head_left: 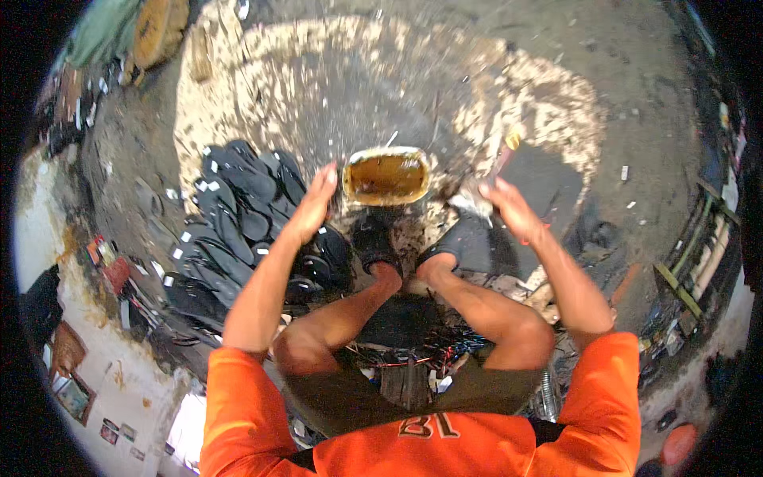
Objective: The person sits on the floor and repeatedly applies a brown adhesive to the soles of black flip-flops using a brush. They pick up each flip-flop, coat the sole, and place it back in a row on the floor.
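My left hand (318,197) is above the right side of a pile of black flip-flops (238,211), fingers stretched forward with nothing visible in them. Just right of it stands a pale-rimmed tub (387,200) of brown liquid. My right hand (513,210) closes on what looks like a brush (500,161), with a reddish-brown handle, a yellow end and a pale, blurred lower end. Motion blurs its details. Beside and partly under that hand lies a flat black sheet (548,179).
My feet in black slippers (373,238) rest just below the tub, knees bent. A stained pale sheet (238,103) covers the floor ahead. Wooden sticks (695,246) lie at the far right. A brown object (157,32) is at the upper left. Clutter lines the left wall.
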The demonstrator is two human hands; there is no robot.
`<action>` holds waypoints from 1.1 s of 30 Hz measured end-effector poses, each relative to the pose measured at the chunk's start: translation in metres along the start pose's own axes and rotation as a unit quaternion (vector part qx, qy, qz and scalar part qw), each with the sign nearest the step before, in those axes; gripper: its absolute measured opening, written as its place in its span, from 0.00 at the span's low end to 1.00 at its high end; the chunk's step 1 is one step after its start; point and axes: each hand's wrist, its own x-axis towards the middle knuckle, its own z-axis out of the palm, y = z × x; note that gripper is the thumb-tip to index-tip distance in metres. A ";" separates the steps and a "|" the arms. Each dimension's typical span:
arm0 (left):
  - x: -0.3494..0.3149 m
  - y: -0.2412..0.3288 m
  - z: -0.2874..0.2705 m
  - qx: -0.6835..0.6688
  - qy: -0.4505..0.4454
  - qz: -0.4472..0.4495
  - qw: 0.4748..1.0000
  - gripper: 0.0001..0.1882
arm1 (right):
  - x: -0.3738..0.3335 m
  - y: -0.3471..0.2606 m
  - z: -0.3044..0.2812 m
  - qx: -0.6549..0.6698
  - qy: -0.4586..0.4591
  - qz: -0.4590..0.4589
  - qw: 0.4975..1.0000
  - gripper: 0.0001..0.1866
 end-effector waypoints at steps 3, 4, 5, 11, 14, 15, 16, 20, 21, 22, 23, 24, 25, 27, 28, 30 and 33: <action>0.052 -0.026 0.009 -0.103 -0.024 -0.026 0.994 0.42 | 0.090 0.030 0.031 0.229 -0.103 -0.024 0.968 0.27; 0.068 -0.035 0.011 -0.143 -0.041 -0.018 0.989 0.42 | 0.113 0.039 0.035 0.232 -0.114 -0.026 0.966 0.27; 0.073 -0.048 0.014 -0.181 -0.058 -0.018 0.982 0.42 | 0.122 0.051 0.044 0.259 -0.123 -0.030 0.957 0.27; 0.074 -0.071 0.033 -0.272 -0.129 0.036 0.953 0.43 | 0.105 0.073 0.068 0.341 -0.135 -0.043 0.929 0.26; 0.063 -0.078 0.055 -0.224 -0.159 0.033 0.961 0.44 | 0.071 0.094 0.065 0.313 -0.112 -0.040 0.942 0.22; 0.048 -0.087 0.064 -0.198 -0.166 0.005 0.966 0.42 | 0.052 0.110 0.069 0.301 -0.102 -0.014 0.948 0.22; 0.058 -0.083 0.061 -0.122 -0.132 0.003 0.984 0.40 | 0.054 0.112 0.061 0.215 -0.052 -0.041 0.974 0.23; 0.018 -0.038 0.032 0.260 -0.012 0.297 0.919 0.27 | 0.013 0.096 0.025 -0.041 0.073 -0.136 0.987 0.23; -0.014 -0.034 0.018 0.303 0.008 0.362 0.882 0.26 | -0.024 0.081 0.029 -0.085 0.078 -0.163 0.980 0.23; -0.044 -0.013 0.003 0.283 0.035 0.388 0.876 0.24 | -0.052 0.051 0.027 -0.158 0.121 -0.184 0.963 0.23; -0.079 -0.003 -0.007 0.263 0.060 0.409 0.872 0.23 | -0.078 0.032 0.026 -0.225 0.162 -0.202 0.939 0.23; -0.128 0.005 -0.005 0.251 0.088 0.445 0.855 0.22 | -0.101 0.027 0.008 -0.269 0.196 -0.253 0.909 0.20; -0.170 0.008 -0.003 0.243 0.126 0.477 0.835 0.22 | -0.115 0.024 -0.008 -0.216 0.226 -0.263 0.913 0.21; -0.227 -0.019 -0.009 0.180 0.127 0.493 0.842 0.23 | -0.157 -0.020 0.016 -0.249 0.240 -0.307 0.887 0.25; -0.258 -0.044 -0.014 0.171 0.142 0.486 0.845 0.23 | -0.171 -0.032 0.015 -0.283 0.282 -0.316 0.861 0.26; -0.302 -0.077 -0.006 0.149 0.118 0.511 0.838 0.24 | -0.207 -0.055 -0.007 -0.301 0.269 -0.384 0.831 0.25; -0.345 -0.169 -0.030 0.031 0.243 0.543 0.803 0.24 | -0.195 -0.085 -0.004 -0.243 0.255 -0.407 0.843 0.31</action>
